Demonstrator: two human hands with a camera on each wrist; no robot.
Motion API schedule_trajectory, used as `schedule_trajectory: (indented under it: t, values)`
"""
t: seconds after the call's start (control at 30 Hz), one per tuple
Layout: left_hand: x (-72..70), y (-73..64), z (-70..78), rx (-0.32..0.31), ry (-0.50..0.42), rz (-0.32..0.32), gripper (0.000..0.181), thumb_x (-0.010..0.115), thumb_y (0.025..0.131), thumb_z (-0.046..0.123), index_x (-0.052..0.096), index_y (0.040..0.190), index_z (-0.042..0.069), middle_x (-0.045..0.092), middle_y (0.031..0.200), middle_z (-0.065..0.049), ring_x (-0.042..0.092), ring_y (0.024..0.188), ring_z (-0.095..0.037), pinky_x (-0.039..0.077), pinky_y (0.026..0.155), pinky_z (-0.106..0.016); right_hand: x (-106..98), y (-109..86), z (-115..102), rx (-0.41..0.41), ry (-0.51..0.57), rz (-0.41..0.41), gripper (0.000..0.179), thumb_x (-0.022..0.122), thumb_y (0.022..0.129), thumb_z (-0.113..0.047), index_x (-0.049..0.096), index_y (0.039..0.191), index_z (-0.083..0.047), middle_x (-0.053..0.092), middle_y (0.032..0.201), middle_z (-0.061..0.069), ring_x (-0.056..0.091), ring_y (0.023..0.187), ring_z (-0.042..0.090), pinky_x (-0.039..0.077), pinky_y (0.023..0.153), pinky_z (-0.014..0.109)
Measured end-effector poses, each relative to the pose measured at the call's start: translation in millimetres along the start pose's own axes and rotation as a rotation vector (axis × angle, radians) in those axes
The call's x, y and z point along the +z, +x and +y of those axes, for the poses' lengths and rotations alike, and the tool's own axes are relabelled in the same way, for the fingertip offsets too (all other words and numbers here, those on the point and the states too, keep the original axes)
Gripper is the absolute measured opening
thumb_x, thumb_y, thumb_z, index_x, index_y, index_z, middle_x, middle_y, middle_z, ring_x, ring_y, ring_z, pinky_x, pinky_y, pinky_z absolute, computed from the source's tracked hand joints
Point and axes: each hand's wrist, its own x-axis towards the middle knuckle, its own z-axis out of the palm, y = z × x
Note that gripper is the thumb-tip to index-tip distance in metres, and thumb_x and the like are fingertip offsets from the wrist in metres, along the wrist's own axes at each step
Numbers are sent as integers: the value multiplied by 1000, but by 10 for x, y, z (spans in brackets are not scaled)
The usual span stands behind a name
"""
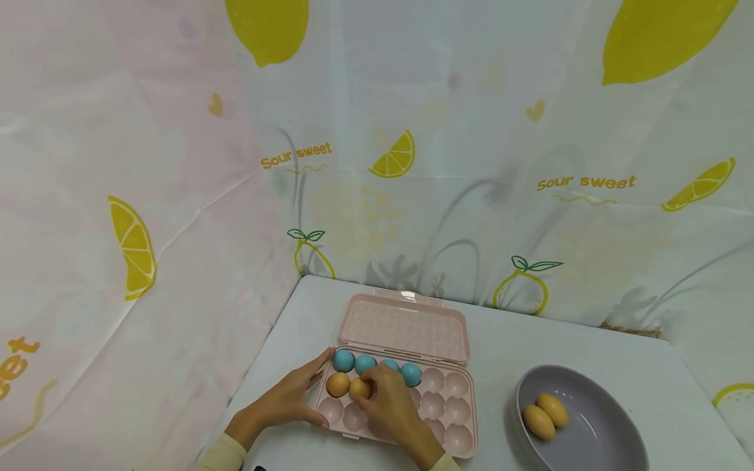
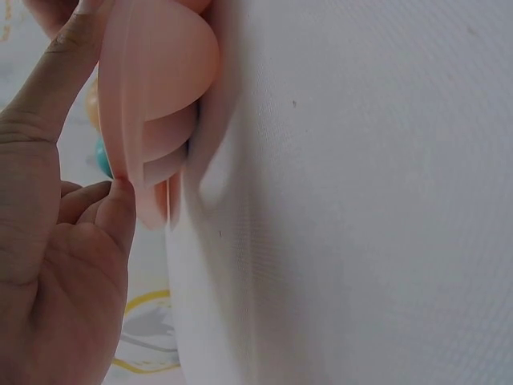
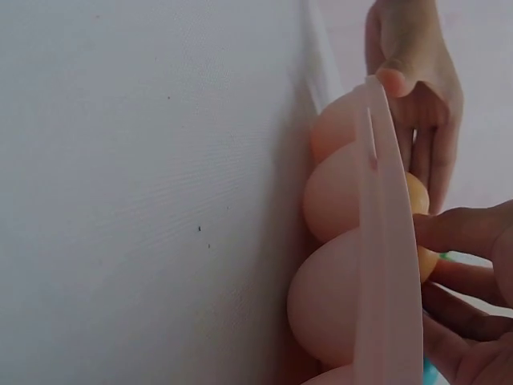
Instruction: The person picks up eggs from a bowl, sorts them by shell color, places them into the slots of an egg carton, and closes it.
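Observation:
A pink egg box (image 1: pixel 432 376) lies with its lid laid back on the table. Several blue eggs (image 1: pixel 343 360) sit in its far row, and one brown egg (image 1: pixel 338 384) is in the row before them. Beside that one, my right hand (image 1: pixel 391 402) pinches another brown egg (image 1: pixel 359 390) at a cup. My left hand (image 1: pixel 288 399) spans the box's left end, thumb at the near corner, straight fingers along the far side. The left wrist view shows the left hand (image 2: pixel 56 241) touching the rim.
To the right stands a grey bowl (image 1: pixel 601 418) holding two brown eggs (image 1: pixel 545 417). The lid (image 1: pixel 406 324) reaches toward the lemon-print cloth (image 1: pixel 365 216) behind the white table (image 1: pixel 501 340). A small dark object (image 1: pixel 260 468) shows at the bottom edge.

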Motion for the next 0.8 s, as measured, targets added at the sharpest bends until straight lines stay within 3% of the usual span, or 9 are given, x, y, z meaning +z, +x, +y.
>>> schedule_trajectory:
  t: [0.33,0.53,0.8]
  values:
    - [-15,21,34,1,-9,-2,129,91,59,34,13,155,1,16,160,-16,21,145,-29,38,109,-33,-55,6,-46,-21,-33,27,24,83,73,-8,73,94,-3,69,89,1,62,82,11,55,70,17]
    - [-9,16,45,-16,0,-2,128,91,59,35,14,155,1,17,160,-15,23,144,-29,38,109,-34,-225,-6,-94,-6,16,14,25,80,75,-1,72,98,1,68,95,8,66,89,22,59,74,22]
    - [-14,3,36,-15,-21,-4,130,92,58,34,12,155,0,16,160,-17,21,145,-30,37,109,-35,-517,-34,-55,38,11,24,28,80,75,-1,69,102,2,68,100,9,68,88,26,61,74,28]
